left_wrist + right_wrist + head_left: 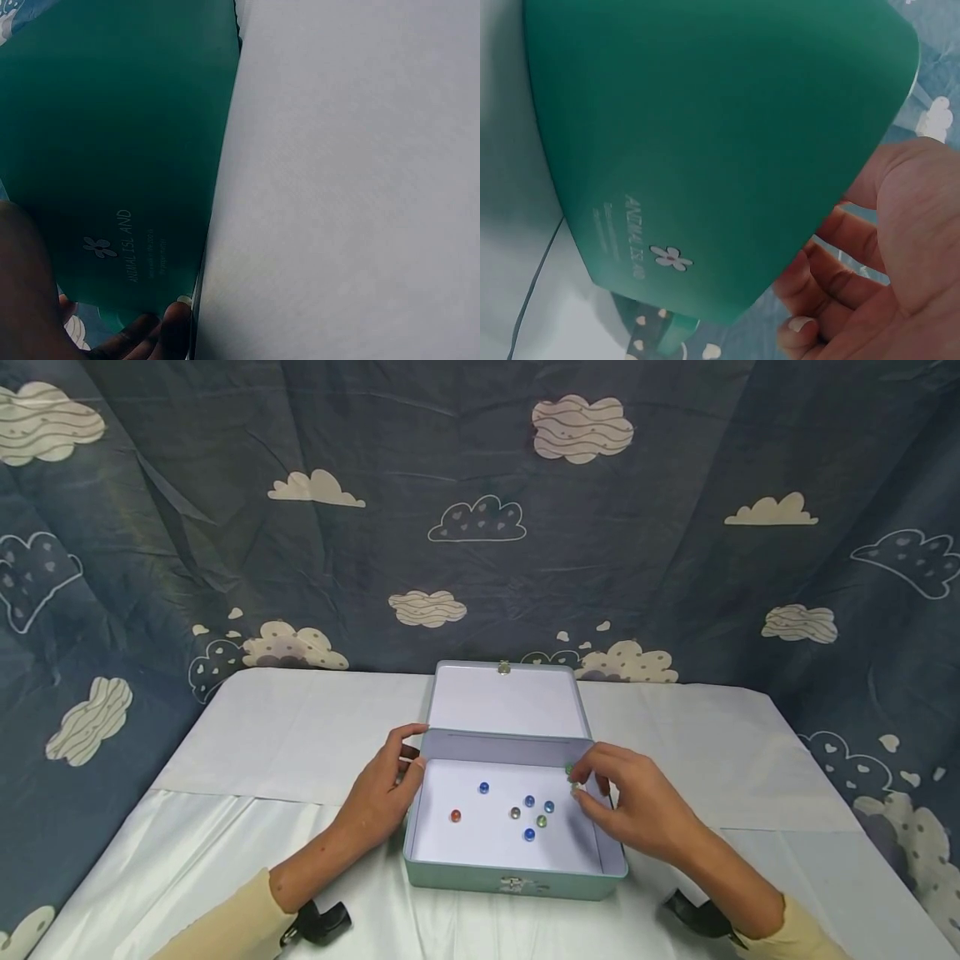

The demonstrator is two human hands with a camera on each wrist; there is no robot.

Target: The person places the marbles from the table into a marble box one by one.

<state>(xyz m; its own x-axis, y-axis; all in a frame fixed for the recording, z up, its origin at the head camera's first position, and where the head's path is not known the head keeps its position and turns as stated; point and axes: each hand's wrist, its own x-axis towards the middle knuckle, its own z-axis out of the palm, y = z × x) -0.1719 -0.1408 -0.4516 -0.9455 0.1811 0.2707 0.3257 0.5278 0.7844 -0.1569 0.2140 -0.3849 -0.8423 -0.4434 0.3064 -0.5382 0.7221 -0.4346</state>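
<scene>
A hinged tin box (517, 881), pale green outside and white inside, stands with its lid (506, 697) laid back. Loose glass marbles lie on its floor: a red marble (455, 816), a green marble (542, 821), a brownish marble (515, 812) and several blue ones, such as the blue marble (483, 787). My left hand (382, 785) holds the box at its back left corner, thumb at the rim. Over the right wall, my right hand (633, 797) pinches a pale marble between thumb and index finger; the fingertips partly hide it. Beside them sits another green marble (568, 768).
A white cloth (300, 727) covers the table. Behind it hangs a dark blue curtain (375, 568) with cloud prints. Black straps with cameras sit at both wrists. In the left wrist view, the box's green side (127, 150) carries printed lettering and a flower.
</scene>
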